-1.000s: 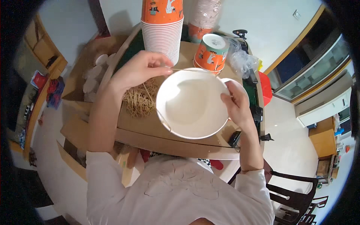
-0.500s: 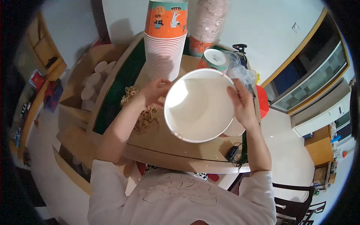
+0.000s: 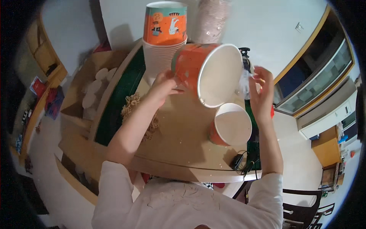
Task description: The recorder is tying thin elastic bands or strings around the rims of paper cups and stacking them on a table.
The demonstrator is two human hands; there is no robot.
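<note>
A large orange-and-green paper bucket [image 3: 219, 78] is tipped on its side in the air above the table, its white mouth turned right and toward me. My left hand [image 3: 164, 88] grips it by the base end; the bucket hides part of the fingers. Just right of the rim, my right hand [image 3: 262, 89] is off the bucket, fingers apart and slightly curled, holding nothing. Below the bucket, a smaller paper tub [image 3: 233, 125] leans on the tabletop. Behind my left hand rises a tall stack of nested paper buckets [image 3: 164, 26], with a printed one on top.
Tan strings [image 3: 131, 105] lie in a heap left on the table [image 3: 179, 147]. Another cup stack [image 3: 213, 23] in clear plastic stands at the back. A black adapter [image 3: 237, 161] with a cable sits near the front right edge. A cardboard box [image 3: 76, 97] of white items stands left.
The large bucket has turned from facing me to lying sideways and moved up and away. My right hand has let go of its rim. The smaller tub now shows fully.
</note>
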